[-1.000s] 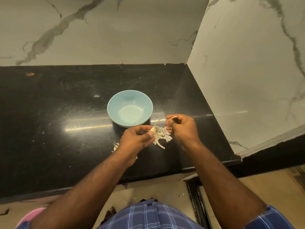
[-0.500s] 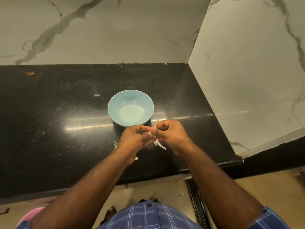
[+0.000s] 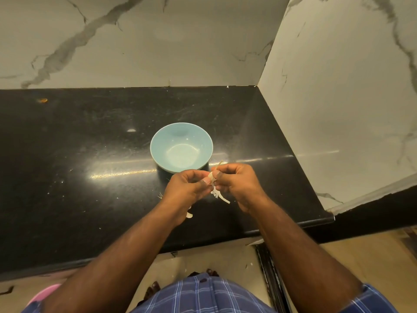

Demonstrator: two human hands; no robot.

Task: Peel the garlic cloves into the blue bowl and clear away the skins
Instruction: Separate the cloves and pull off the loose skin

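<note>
The blue bowl (image 3: 181, 147) stands on the black counter (image 3: 90, 154) with nothing visible inside it. Just in front of it, my left hand (image 3: 186, 188) and my right hand (image 3: 239, 184) meet above the counter and both pinch a small pale garlic clove (image 3: 211, 176) between fingertips. A thin dry stem sticks up from the clove. Loose white garlic skins (image 3: 220, 195) lie on the counter under the hands, mostly hidden, and another scrap of skin (image 3: 189, 214) lies by my left wrist.
Marble walls close the counter at the back and on the right. The counter's front edge (image 3: 282, 227) runs just below my wrists. A small orange speck (image 3: 42, 100) lies at the far left. Something pink (image 3: 42, 295) shows on the floor at bottom left.
My right hand, which had pulled a strip of skin away to the right, has come back against my left hand at the clove. The pile of skins is now mostly covered.
</note>
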